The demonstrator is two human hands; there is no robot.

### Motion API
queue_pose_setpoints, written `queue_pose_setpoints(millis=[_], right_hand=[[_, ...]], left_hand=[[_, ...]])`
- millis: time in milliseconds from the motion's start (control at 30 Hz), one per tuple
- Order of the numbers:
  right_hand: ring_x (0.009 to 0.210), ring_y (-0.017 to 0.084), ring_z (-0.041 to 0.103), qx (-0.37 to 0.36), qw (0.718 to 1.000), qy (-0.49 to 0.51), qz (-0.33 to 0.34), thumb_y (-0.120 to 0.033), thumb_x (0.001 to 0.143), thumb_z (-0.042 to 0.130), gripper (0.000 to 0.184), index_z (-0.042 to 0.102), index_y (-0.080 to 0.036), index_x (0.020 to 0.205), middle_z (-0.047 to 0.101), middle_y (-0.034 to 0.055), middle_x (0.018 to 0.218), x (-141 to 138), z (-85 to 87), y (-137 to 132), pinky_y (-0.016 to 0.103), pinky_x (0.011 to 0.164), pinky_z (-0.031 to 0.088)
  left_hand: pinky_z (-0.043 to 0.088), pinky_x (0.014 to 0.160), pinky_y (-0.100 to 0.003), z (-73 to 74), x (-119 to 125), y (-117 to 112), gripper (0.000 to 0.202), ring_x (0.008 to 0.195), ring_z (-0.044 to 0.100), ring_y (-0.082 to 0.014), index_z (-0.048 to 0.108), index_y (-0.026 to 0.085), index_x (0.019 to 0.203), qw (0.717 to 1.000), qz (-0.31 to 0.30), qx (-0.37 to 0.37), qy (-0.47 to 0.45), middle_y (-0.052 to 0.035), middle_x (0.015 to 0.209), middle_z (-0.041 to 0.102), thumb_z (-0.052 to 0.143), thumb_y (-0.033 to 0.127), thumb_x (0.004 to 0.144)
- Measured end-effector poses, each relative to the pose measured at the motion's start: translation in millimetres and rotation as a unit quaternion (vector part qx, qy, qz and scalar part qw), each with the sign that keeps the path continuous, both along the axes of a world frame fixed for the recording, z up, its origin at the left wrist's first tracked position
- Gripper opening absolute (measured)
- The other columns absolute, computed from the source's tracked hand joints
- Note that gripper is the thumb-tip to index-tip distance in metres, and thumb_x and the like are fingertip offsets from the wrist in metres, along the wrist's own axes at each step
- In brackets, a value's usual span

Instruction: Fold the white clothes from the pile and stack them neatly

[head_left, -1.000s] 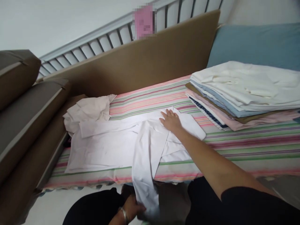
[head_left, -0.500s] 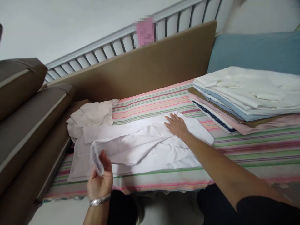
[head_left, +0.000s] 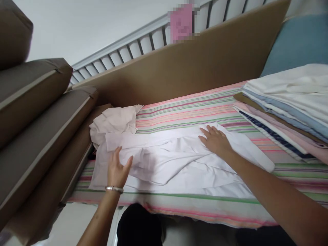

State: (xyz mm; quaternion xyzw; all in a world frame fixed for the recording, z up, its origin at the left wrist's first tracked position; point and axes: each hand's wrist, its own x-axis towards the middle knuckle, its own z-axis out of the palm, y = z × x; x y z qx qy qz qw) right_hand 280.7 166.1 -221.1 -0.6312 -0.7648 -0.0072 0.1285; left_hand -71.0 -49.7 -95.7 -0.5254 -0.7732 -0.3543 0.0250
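Note:
A white shirt lies partly folded and wrinkled on the striped sheet. Over its left part is my left hand, wearing a silver bangle, with thumb and fingers apart and nothing held. Whether it touches the cloth there I cannot tell. My right hand rests on the shirt's far right part, palm down and fingers spread. A crumpled pale pink cloth sits just beyond the shirt's left end.
Thick brown cushions are stacked at the left. Folded garments form a pile at the right, near a blue-grey cushion. Along the back stands a brown board in front of a slatted rail.
My left hand has let go of the shirt edge it was lifting, and that edge now lies lower on the shirt. My right hand stays on the cloth. The view has shifted left.

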Motion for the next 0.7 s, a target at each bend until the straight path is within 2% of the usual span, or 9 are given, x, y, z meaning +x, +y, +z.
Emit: queue_pose_setpoints(millis=[67, 133, 233, 300, 400, 467, 600, 700], right_hand=[[0.132, 0.024, 0.024, -0.005, 1.0, 0.001, 0.001, -0.05, 0.087, 0.027, 0.054, 0.037, -0.026, 0.135, 0.028, 0.0058, 0.145, 0, 0.5, 0, 0.043, 0.105, 0.02], [0.132, 0.024, 0.024, -0.007, 1.0, 0.002, 0.002, -0.049, 0.088, 0.027, 0.054, 0.037, -0.026, 0.135, 0.028, 0.0055, 0.145, 0, 1.0, 0, 0.043, 0.105, 0.02], [0.132, 0.024, 0.024, -0.002, 1.0, 0.0, 0.004, -0.048, 0.088, 0.029, 0.053, 0.037, -0.026, 0.135, 0.029, 0.0058, 0.145, -1, 0.8, -1, 0.043, 0.105, 0.021], [0.132, 0.024, 0.024, 0.009, 1.0, -0.002, 0.004, -0.048, 0.088, 0.03, 0.053, 0.038, -0.026, 0.135, 0.03, 0.0064, 0.144, -1, 0.4, 0, 0.042, 0.105, 0.021], [0.132, 0.024, 0.024, 0.011, 1.0, -0.007, 0.0, -0.047, 0.088, 0.031, 0.052, 0.038, -0.026, 0.135, 0.029, 0.0072, 0.144, -1, 3.1, -1, 0.042, 0.105, 0.021], [0.132, 0.024, 0.024, -0.001, 1.0, -0.007, 0.002, -0.047, 0.088, 0.032, 0.052, 0.037, -0.027, 0.135, 0.029, 0.0072, 0.145, 0, 7.6, -3, 0.042, 0.104, 0.022], [0.133, 0.024, 0.023, -0.02, 1.0, 0.011, 0.011, -0.048, 0.088, 0.034, 0.052, 0.036, -0.028, 0.136, 0.027, 0.0062, 0.145, 0, 16.3, -6, 0.042, 0.105, 0.021], [0.134, 0.024, 0.021, -0.045, 0.998, 0.041, 0.005, -0.05, 0.086, 0.039, 0.053, 0.037, -0.03, 0.135, 0.027, 0.004, 0.146, 2, 22.0, -2, 0.042, 0.107, 0.02]], left_hand=[[0.036, 0.096, -0.043, 7.2, 10, 20, 0.062, 0.115, 0.045, -0.0287, 0.045, 0.015, 0.121, 0.992, -0.034, -0.085, 0.086, -0.0155, 0.121, 0.05, 0.054, 0.053, 0.072], [0.037, 0.092, -0.046, 4.3, 28, 35, 0.067, 0.112, 0.046, -0.0321, 0.044, 0.014, 0.121, 0.973, -0.038, -0.187, 0.129, -0.0176, 0.121, 0.05, 0.054, 0.056, 0.071], [0.04, 0.083, -0.049, -14.7, 53, 49, 0.065, 0.108, 0.047, -0.0367, 0.044, 0.013, 0.119, 0.931, -0.012, -0.329, 0.159, -0.0197, 0.117, 0.051, 0.056, 0.052, 0.068], [0.041, 0.079, -0.046, -29.4, 59, 53, 0.054, 0.104, 0.049, -0.0359, 0.045, 0.012, 0.114, 0.911, 0.017, -0.382, 0.154, -0.0201, 0.114, 0.051, 0.053, 0.042, 0.07], [0.043, 0.075, -0.041, -42.4, 53, 55, 0.035, 0.1, 0.054, -0.0325, 0.046, 0.01, 0.107, 0.907, 0.048, -0.392, 0.147, -0.0221, 0.111, 0.051, 0.042, 0.024, 0.076], [0.044, 0.074, -0.041, -45.5, 42, 55, 0.031, 0.096, 0.057, -0.0317, 0.048, 0.009, 0.104, 0.906, 0.047, -0.391, 0.152, -0.0232, 0.109, 0.052, 0.035, 0.019, 0.077], [0.045, 0.072, -0.044, -50.3, 13, 62, 0.038, 0.091, 0.06, -0.0364, 0.054, 0.009, 0.095, 0.893, 0.027, -0.418, 0.164, -0.0244, 0.101, 0.058, 0.039, 0.04, 0.076], [0.046, 0.071, -0.044, -45.2, -10, 70, 0.031, 0.085, 0.062, -0.0351, 0.058, 0.014, 0.083, 0.896, 0.007, -0.417, 0.152, -0.0207, 0.092, 0.065, 0.042, 0.038, 0.073]])
